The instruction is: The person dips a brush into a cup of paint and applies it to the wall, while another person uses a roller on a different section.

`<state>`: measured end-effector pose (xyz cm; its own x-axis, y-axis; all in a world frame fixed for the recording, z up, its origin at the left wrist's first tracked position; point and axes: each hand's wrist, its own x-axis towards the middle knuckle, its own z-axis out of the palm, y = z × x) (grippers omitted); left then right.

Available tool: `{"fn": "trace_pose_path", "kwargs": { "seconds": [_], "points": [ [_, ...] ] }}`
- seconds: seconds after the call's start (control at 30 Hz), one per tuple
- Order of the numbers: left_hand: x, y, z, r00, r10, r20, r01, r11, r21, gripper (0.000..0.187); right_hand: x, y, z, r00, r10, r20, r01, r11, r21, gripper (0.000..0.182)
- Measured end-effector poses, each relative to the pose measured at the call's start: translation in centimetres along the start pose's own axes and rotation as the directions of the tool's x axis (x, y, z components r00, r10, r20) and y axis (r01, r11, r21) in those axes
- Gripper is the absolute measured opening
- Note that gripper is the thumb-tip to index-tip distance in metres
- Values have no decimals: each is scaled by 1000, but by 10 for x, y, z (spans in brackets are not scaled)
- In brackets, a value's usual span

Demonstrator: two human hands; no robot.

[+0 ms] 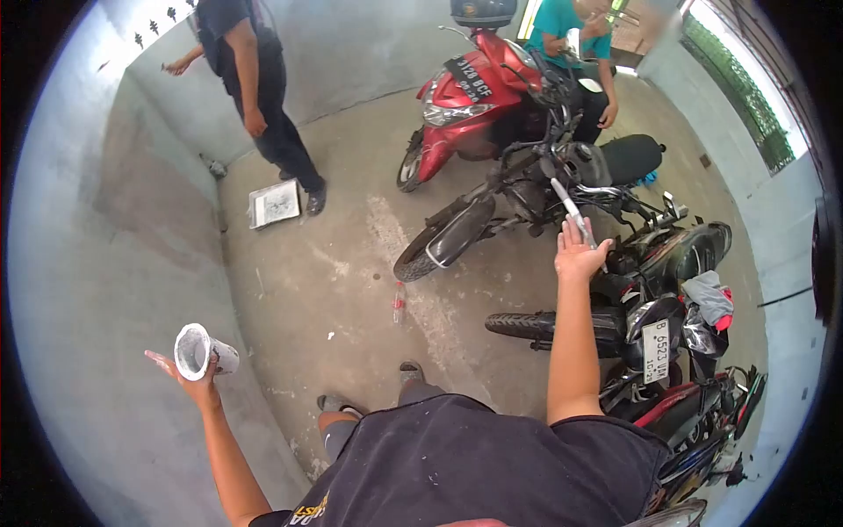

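My left hand (200, 379) holds a white cup (209, 353) out beside the grey wall. Its thumb and fingers wrap the side, and white smears mark both the cup and my fingertips. The cup's open mouth faces up towards me. On the other side, my right hand (580, 253) is stretched forward, palm up, with fingers extended. A pale, rod-like piece (569, 200) overlaps its fingertips, in line with the black motorcycle (492, 206) behind; I cannot tell whether the hand touches it.
A person in dark clothes (263, 88) stands by the wall near a white-smeared tray (274, 205). Another in a teal shirt (544, 26) is behind a red scooter (465, 105). More parked motorcycles (606, 334) line my right. A plastic bottle (399, 303) lies on the concrete floor (351, 290).
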<state>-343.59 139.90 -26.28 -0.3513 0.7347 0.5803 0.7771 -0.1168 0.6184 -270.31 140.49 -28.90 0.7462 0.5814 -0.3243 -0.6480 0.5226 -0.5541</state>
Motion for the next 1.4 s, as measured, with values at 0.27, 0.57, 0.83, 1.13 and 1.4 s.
{"fn": "trace_pose_path", "kwargs": {
  "seconds": [0.27, 0.57, 0.83, 1.13, 1.4],
  "points": [
    [5, 28, 84, 993, 78, 93, -81, 996, 34, 91, 7, -9, -43, 997, 30, -74, -25, 997, 79, 86],
    [38, 48, 100, 984, 136, 111, -129, 989, -71, 93, -7, -74, -54, 978, -128, -164, 143, 986, 82, 85],
    [21, 74, 141, 946, 135, 296, -33, 945, -326, 132, -75, -38, -98, 966, -183, -184, 189, 982, 16, 72],
    [-19, 95, 169, 665, 375, 646, 90, 818, -568, 95, -226, 25, -41, 980, -138, 142, 192, 836, -514, 25],
    [-52, 146, 160, 389, 469, 793, 231, 784, -576, 81, -361, 91, 1, 970, -7, 241, 165, 747, -643, 24]
  ]
}}
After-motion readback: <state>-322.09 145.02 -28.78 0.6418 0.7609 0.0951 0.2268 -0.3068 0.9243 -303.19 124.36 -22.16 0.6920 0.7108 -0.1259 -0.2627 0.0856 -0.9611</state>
